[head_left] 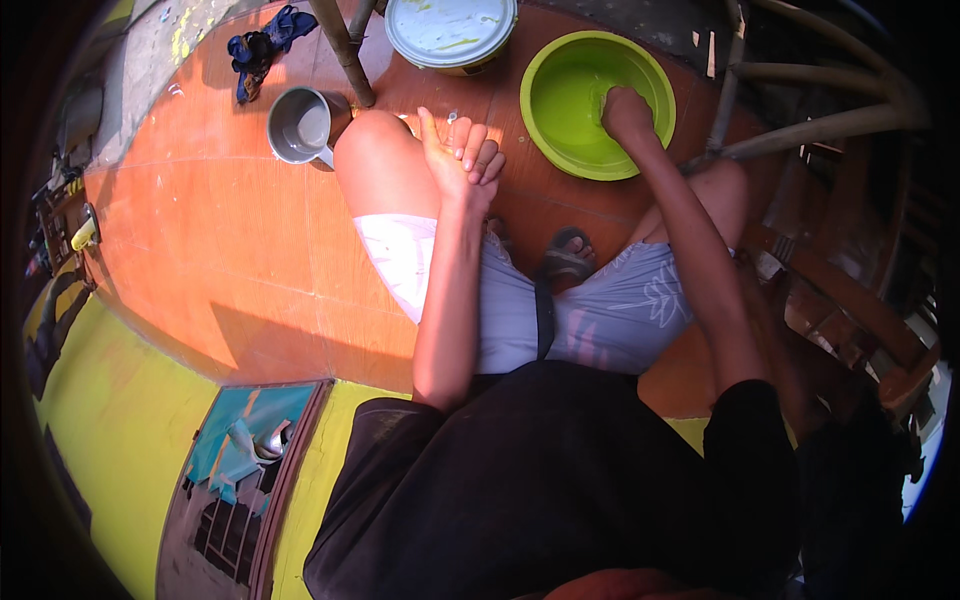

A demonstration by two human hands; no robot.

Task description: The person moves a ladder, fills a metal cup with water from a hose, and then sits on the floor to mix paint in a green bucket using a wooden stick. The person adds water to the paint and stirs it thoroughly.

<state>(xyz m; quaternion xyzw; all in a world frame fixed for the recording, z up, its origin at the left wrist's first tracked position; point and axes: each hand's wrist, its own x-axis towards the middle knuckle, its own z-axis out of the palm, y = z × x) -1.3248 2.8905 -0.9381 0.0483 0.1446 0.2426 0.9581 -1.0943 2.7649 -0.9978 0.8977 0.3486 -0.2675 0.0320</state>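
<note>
My right hand (627, 114) reaches into a lime-green plastic basin (532, 125) at the upper right. Its fingers are bent into a closed shape over the green water (570, 92); what they hold, if anything, cannot be made out. My left hand (463, 152) hovers above my bent left knee, well apart from the basin. Thumb outstretched and fingers loosely curled, it shows nothing in its palm. Left of that knee stands a grey mug-like dipper (306, 128) with a handle.
A lidded bucket (452, 40) stands at the top, beside a bamboo leg (343, 50). Dark crumpled cloth (262, 48) lies on the orange tiled floor (230, 220). Bamboo poles (820, 125) frame the right side. A sandalled foot (568, 254) rests between my knees, and a yellow wall (120, 400) rises lower left.
</note>
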